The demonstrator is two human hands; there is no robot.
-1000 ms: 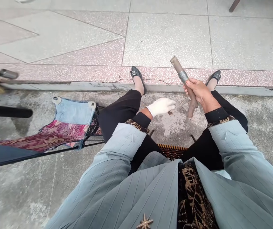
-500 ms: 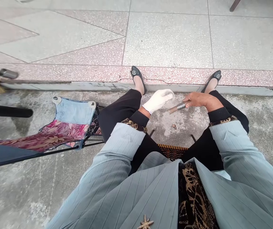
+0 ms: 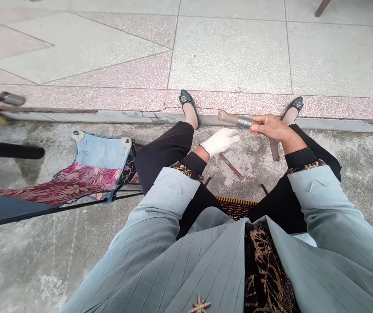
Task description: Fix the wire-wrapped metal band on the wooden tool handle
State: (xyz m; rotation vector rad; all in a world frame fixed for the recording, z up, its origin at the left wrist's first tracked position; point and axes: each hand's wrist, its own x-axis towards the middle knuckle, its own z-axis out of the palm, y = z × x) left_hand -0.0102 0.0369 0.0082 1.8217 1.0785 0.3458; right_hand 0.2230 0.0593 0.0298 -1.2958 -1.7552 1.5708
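My right hand (image 3: 267,128) grips a forked wooden stick (image 3: 229,118) with silvery wire (image 3: 244,122) wound in a tight coil beside my fingers. One arm of the stick points left, and another part shows below my hand. My left hand (image 3: 222,141), in a white knitted glove, is closed just below and left of the coil; a fine strand of the wire seems to run to its fingertips. Below the glove is a thinner brown stick (image 3: 232,166) with wire around its upper part. Whether it hangs or lies on the ground I cannot tell.
A folding chair (image 3: 101,152) with denim and flowered cloth stands at left. A dark metal tube (image 3: 12,150) and a cylinder (image 3: 11,98) are at far left. My shoes rest on the tiled step (image 3: 232,98); a woven seat (image 3: 236,208) is under me.
My right hand has turned the forked stick, so its arm rises and points left. My left hand has moved slightly right and down. The thinner stick, earlier seen end-on, now shows its length.
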